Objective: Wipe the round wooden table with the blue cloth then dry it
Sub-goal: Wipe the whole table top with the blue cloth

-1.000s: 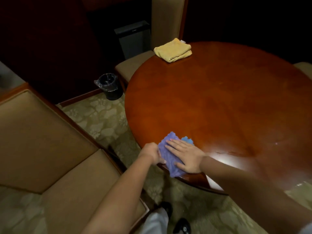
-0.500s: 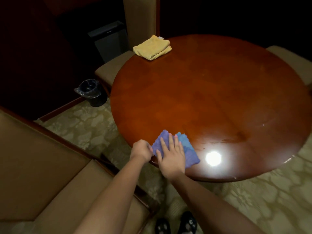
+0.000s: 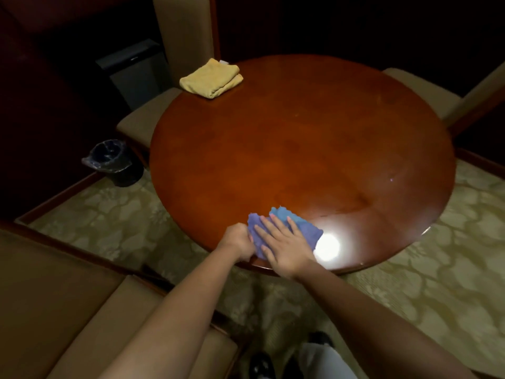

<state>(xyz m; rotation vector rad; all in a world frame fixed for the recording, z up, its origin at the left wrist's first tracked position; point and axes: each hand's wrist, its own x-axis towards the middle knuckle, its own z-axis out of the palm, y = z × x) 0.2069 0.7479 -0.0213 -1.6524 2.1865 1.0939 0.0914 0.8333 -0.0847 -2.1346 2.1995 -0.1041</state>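
The round wooden table [image 3: 300, 149] fills the middle of the head view, glossy, with a bright light reflection near its front edge. The blue cloth [image 3: 306, 228] lies flat at the table's near edge. My right hand [image 3: 284, 246] presses on it with straight, spread fingers. My left hand [image 3: 237, 242] grips the cloth's left edge at the table rim, fingers curled. A folded yellow towel [image 3: 211, 78] sits at the far left edge of the table.
A tan upholstered sofa [image 3: 68, 310] stands close at the lower left. Tan chairs sit at the table's far left [image 3: 136, 124] and far right [image 3: 426, 91]. A black bin [image 3: 113, 162] with a liner stands on the patterned carpet to the left.
My view shifted so the whole table shows. My right hand turned on the cloth from pointing left to pointing away from me; the left hand kept its grip on the cloth's edge.
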